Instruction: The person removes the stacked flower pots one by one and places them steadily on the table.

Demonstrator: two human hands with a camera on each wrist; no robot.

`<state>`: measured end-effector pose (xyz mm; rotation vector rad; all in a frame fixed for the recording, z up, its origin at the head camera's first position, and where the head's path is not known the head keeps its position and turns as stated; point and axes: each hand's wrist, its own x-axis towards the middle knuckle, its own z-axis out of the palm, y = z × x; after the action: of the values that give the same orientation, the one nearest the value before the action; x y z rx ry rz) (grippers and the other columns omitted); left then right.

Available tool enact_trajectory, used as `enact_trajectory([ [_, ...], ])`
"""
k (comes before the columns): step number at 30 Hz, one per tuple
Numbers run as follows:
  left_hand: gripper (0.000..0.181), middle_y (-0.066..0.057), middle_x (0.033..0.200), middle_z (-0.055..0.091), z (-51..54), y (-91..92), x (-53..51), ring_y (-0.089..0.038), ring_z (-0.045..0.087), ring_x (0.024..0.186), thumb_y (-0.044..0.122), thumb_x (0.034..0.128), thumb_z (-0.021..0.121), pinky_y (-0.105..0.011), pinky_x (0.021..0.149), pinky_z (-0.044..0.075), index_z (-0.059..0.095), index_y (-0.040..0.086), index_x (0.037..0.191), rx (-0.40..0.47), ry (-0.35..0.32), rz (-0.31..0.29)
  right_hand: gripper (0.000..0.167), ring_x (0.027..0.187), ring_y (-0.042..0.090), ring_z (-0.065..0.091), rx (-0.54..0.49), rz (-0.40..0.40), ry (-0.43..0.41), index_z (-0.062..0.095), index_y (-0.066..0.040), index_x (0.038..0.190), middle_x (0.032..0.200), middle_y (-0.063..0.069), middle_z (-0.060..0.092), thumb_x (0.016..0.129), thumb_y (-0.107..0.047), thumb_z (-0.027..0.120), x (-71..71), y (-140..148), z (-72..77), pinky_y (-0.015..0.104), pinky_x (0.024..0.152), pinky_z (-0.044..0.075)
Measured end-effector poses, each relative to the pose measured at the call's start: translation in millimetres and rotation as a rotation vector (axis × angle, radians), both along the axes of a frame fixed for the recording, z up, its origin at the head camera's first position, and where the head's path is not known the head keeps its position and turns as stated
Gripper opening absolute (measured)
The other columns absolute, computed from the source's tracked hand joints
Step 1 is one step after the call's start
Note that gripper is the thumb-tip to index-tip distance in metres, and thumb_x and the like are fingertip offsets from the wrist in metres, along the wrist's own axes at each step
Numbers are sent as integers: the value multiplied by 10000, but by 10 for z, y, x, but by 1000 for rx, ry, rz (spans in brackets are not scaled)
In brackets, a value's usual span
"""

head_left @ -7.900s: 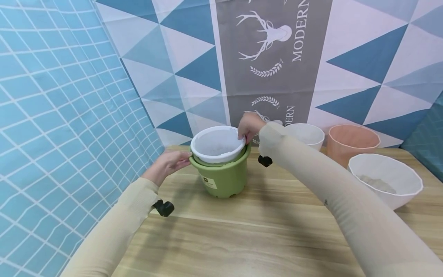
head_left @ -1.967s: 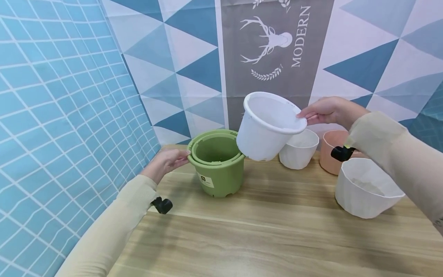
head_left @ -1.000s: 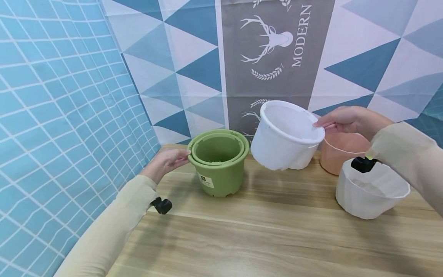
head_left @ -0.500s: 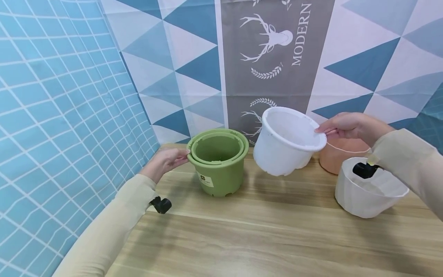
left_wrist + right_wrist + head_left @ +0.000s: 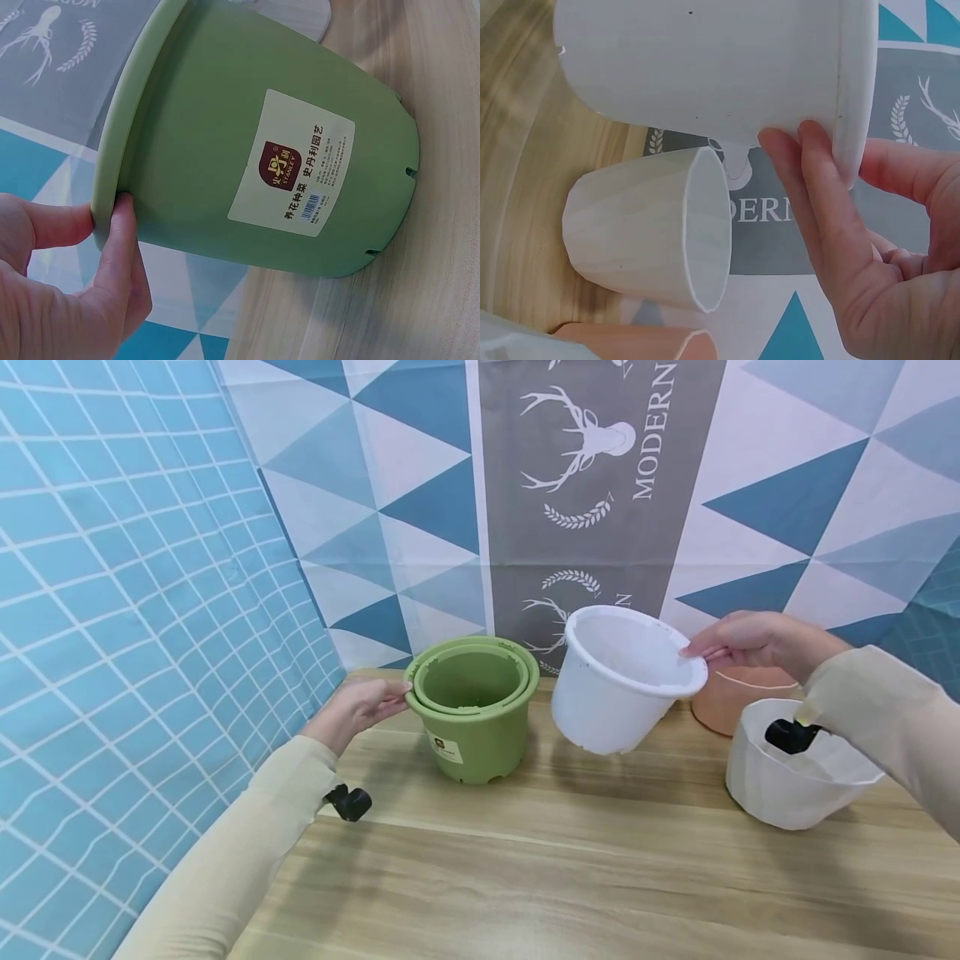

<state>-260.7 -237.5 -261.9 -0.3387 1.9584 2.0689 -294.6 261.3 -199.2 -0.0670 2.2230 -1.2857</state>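
A white flowerpot (image 5: pixel 611 706) hangs tilted above the table, right of the green pots. My right hand (image 5: pixel 757 639) pinches its rim, thumb on one side and fingers on the other, as the right wrist view (image 5: pixel 885 247) also shows of the hand. A large green flowerpot (image 5: pixel 480 752) with a paper label (image 5: pixel 292 165) stands upright on the table. Nested in it is a smaller green pot (image 5: pixel 472 681). With thumb and fingers my left hand (image 5: pixel 360 706) pinches the large pot's rim at its left side.
A salmon pot (image 5: pixel 731 702) and a wide white faceted pot (image 5: pixel 772 785) stand on the wooden table (image 5: pixel 525 868) at right. Another white faceted pot (image 5: pixel 641 225) is behind the held one. Patterned cloth hangs behind.
The white pot has come out of the green pots and moved right in my right hand; lately it sinks slightly toward the table. My left hand stays on the green rim.
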Motion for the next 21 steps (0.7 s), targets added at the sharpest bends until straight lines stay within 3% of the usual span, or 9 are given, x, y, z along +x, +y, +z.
enact_trajectory([
  [3, 295, -90, 1040, 532, 2, 1, -1, -78, 660, 716, -23, 954, 508, -159, 888, 598, 485, -49, 1247, 0, -1, -4, 108, 758, 45, 708, 22, 6, 11, 698, -215, 867, 805, -87, 710, 941, -216, 620, 15, 10, -21, 151, 793, 610],
  [6, 387, -66, 962, 577, 3, 4, 2, -81, 659, 724, -26, 952, 510, -168, 900, 596, 427, -72, 1327, 8, -1, -4, 84, 773, 53, 711, 46, 2, 25, 693, -212, 932, 826, -95, 706, 943, -243, 616, 23, 25, -53, 146, 802, 603],
  [11, 205, -18, 790, 624, -6, 0, -1, -82, 659, 721, -32, 952, 500, -145, 798, 615, 511, -38, 1157, 18, 5, -9, 126, 794, 71, 713, 56, -2, 35, 678, -171, 1026, 852, -89, 701, 942, -244, 619, 32, 67, -125, 161, 801, 610],
  [16, 127, -25, 809, 613, -5, 1, 3, -88, 660, 729, -35, 950, 503, -147, 799, 616, 520, -26, 1075, 25, 8, -7, 143, 813, 85, 709, 59, -1, 39, 640, -176, 1067, 879, -80, 679, 937, -234, 629, 58, 105, -199, 174, 806, 610],
  [21, 96, -40, 884, 577, -3, 6, 1, -84, 654, 735, -29, 953, 497, -140, 796, 614, 517, -11, 1046, 27, 7, -5, 288, 825, 94, 713, 52, 5, 44, 502, -122, 1185, 893, -73, 659, 947, -237, 616, 77, 124, -249, 185, 808, 612],
])
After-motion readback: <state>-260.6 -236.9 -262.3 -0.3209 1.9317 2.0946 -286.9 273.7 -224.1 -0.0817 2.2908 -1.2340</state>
